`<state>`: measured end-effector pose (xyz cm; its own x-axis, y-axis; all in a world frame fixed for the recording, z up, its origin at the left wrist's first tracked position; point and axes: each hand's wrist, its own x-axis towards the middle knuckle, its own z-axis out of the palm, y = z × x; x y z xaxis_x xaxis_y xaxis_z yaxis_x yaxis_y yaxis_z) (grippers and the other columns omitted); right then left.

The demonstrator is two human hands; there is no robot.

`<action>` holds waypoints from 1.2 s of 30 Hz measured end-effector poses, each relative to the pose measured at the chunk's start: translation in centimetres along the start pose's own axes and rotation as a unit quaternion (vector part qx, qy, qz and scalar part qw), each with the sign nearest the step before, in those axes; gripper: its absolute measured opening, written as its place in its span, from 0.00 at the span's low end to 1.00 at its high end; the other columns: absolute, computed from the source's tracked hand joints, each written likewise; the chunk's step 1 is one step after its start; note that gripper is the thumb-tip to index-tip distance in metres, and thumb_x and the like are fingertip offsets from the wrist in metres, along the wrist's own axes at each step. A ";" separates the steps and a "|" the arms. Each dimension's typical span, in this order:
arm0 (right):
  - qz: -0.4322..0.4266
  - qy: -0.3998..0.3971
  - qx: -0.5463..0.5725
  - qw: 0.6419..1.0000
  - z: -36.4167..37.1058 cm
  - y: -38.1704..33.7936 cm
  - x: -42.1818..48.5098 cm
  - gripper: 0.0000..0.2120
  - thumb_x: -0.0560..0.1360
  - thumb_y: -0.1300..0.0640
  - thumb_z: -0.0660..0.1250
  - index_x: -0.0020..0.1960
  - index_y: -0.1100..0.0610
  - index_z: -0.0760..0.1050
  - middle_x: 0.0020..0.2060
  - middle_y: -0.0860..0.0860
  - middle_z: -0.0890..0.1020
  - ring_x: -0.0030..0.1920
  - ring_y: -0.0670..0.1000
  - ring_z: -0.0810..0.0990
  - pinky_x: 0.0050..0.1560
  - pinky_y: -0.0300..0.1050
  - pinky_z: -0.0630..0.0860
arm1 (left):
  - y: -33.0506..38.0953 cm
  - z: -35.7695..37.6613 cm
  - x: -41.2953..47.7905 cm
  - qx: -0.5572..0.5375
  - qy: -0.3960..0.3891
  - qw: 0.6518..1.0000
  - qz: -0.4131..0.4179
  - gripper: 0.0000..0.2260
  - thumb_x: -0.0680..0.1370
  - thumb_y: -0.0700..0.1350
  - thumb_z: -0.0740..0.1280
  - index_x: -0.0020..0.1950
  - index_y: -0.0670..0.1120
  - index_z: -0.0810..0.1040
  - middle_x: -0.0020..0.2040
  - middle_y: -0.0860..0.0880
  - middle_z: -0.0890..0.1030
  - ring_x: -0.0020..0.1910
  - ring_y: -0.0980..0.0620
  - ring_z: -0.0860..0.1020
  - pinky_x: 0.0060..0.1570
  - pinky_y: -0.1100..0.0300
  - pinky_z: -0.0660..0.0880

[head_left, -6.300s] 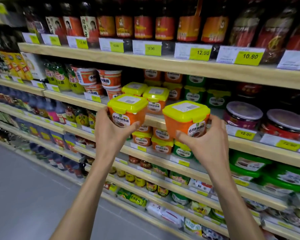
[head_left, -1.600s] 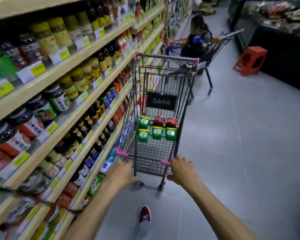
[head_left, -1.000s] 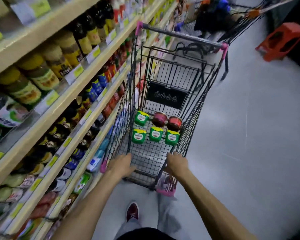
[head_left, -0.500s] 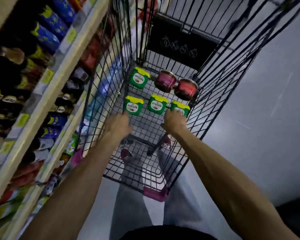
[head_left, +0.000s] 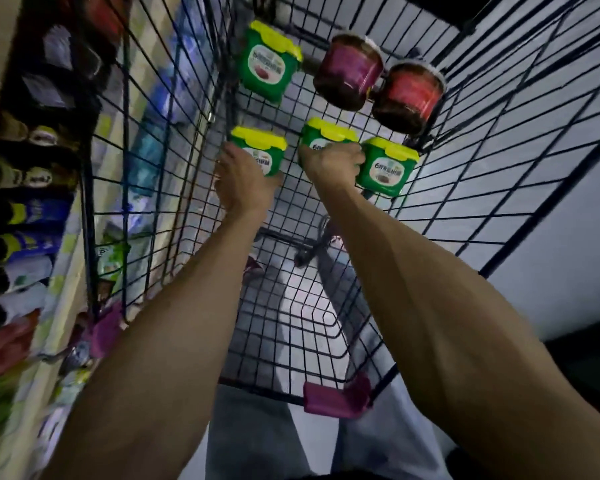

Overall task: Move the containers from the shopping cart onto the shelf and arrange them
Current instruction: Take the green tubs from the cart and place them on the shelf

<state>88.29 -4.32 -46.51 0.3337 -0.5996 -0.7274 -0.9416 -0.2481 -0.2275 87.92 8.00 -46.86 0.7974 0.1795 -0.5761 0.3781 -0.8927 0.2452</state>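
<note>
Both arms reach down into a black wire shopping cart (head_left: 499,174). On its floor stand several green tubs with yellow lids and two dark red round tubs (head_left: 349,76). My left hand (head_left: 245,178) wraps around the near left green tub (head_left: 262,150). My right hand (head_left: 329,164) closes on the middle green tub (head_left: 326,135). Another green tub (head_left: 387,168) stands touching the right hand's side, and one more green tub (head_left: 269,64) sits farther back on the left.
A wooden shelf unit (head_left: 59,289) full of packets and jars runs along the left, close against the cart. Pink plastic corner guards (head_left: 336,400) mark the cart's near rim. Grey floor lies to the right.
The view has dropped closer into the cart. Both hands have gone from hovering near the front row of green tubs to closing around two of them.
</note>
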 end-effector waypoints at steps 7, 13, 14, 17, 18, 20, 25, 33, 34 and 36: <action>-0.046 0.039 -0.078 0.995 1.0 -0.4 1.3 0.49 0.66 0.36 0.77 0.71 0.64 0.58 0.68 0.58 0.66 0.69 0.56 0.68 0.63 0.48 0.71 | 0.1 0.6 1.9 0.015 0.023 0.999 0.034 0.43 0.63 0.51 0.82 0.70 0.38 0.64 0.67 0.38 0.70 0.66 0.37 0.72 0.58 0.44 0.74; -0.105 0.026 -0.151 0.983 -1.0 0.7 0.4 0.48 0.64 0.36 0.78 0.69 0.63 0.61 0.65 0.57 0.69 0.64 0.58 0.75 0.56 0.51 0.77 | -0.8 -1.5 0.9 0.041 -0.019 0.998 0.037 0.45 0.63 0.52 0.82 0.71 0.37 0.63 0.67 0.38 0.71 0.64 0.38 0.73 0.54 0.46 0.75; -0.113 0.022 -0.166 0.979 -1.6 1.2 -0.1 0.47 0.64 0.37 0.78 0.69 0.63 0.61 0.65 0.57 0.69 0.63 0.58 0.76 0.54 0.52 0.77 | -1.1 -2.1 0.2 0.048 -0.024 0.998 0.037 0.45 0.63 0.53 0.82 0.71 0.37 0.63 0.66 0.37 0.71 0.65 0.38 0.73 0.55 0.46 0.75; -0.160 -0.007 -0.214 0.964 -4.3 2.9 -2.1 0.46 0.64 0.39 0.79 0.69 0.63 0.62 0.62 0.57 0.70 0.61 0.58 0.77 0.54 0.53 0.77 | -1.9 -4.2 -2.8 0.048 -0.030 0.997 0.052 0.47 0.63 0.53 0.83 0.72 0.37 0.62 0.66 0.37 0.72 0.64 0.38 0.73 0.55 0.45 0.75; -0.177 -0.013 -0.231 0.957 -5.4 3.3 -2.9 0.46 0.63 0.40 0.79 0.68 0.62 0.62 0.61 0.56 0.71 0.60 0.58 0.78 0.54 0.54 0.77 | -2.1 -5.0 -4.0 0.048 -0.029 0.997 0.057 0.48 0.62 0.52 0.83 0.73 0.37 0.61 0.66 0.37 0.72 0.64 0.38 0.73 0.55 0.44 0.75; -0.208 -0.020 -0.273 0.939 -7.7 3.8 -5.0 0.47 0.61 0.42 0.81 0.68 0.61 0.62 0.61 0.56 0.71 0.60 0.60 0.78 0.56 0.56 0.78 | -2.4 -6.9 -6.6 0.064 -0.028 0.995 0.068 0.50 0.62 0.52 0.83 0.74 0.38 0.60 0.66 0.37 0.72 0.64 0.38 0.73 0.54 0.45 0.76; -0.296 -0.026 -0.368 0.881 -13.0 2.9 -10.3 0.46 0.62 0.42 0.81 0.68 0.63 0.64 0.62 0.57 0.71 0.61 0.59 0.75 0.54 0.54 0.78 | -2.5 -12.1 -13.7 0.130 0.010 0.987 0.099 0.47 0.64 0.57 0.81 0.73 0.39 0.61 0.66 0.40 0.72 0.62 0.41 0.74 0.47 0.49 0.78; -0.511 -0.022 -0.475 0.716 -20.3 -0.5 -18.6 0.43 0.64 0.41 0.79 0.68 0.61 0.63 0.63 0.57 0.70 0.63 0.59 0.74 0.55 0.52 0.77 | -2.6 -17.8 -25.5 0.030 0.098 0.995 0.015 0.46 0.64 0.61 0.79 0.73 0.43 0.62 0.64 0.44 0.71 0.62 0.43 0.74 0.48 0.49 0.77; -0.533 -0.023 -0.487 0.692 -21.0 -1.0 -19.8 0.44 0.65 0.41 0.78 0.69 0.61 0.62 0.64 0.57 0.70 0.63 0.59 0.74 0.55 0.52 0.77 | -2.8 -18.2 -27.1 0.013 0.113 0.994 0.005 0.46 0.64 0.61 0.79 0.73 0.44 0.62 0.65 0.45 0.70 0.62 0.43 0.75 0.47 0.49 0.78; -0.578 -0.018 -0.505 0.641 -22.3 -2.0 -22.6 0.45 0.65 0.39 0.78 0.70 0.61 0.61 0.65 0.57 0.69 0.62 0.59 0.75 0.52 0.52 0.78 | -3.4 -18.7 -30.4 -0.021 0.157 0.987 -0.016 0.45 0.63 0.60 0.79 0.72 0.44 0.64 0.64 0.45 0.70 0.60 0.42 0.75 0.46 0.47 0.79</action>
<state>83.60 -7.26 -15.21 0.7644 0.4414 -0.4699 0.4479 -0.8878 -0.1052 71.20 13.36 -15.59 0.8887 0.3320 -0.3162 0.4191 -0.8678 0.2670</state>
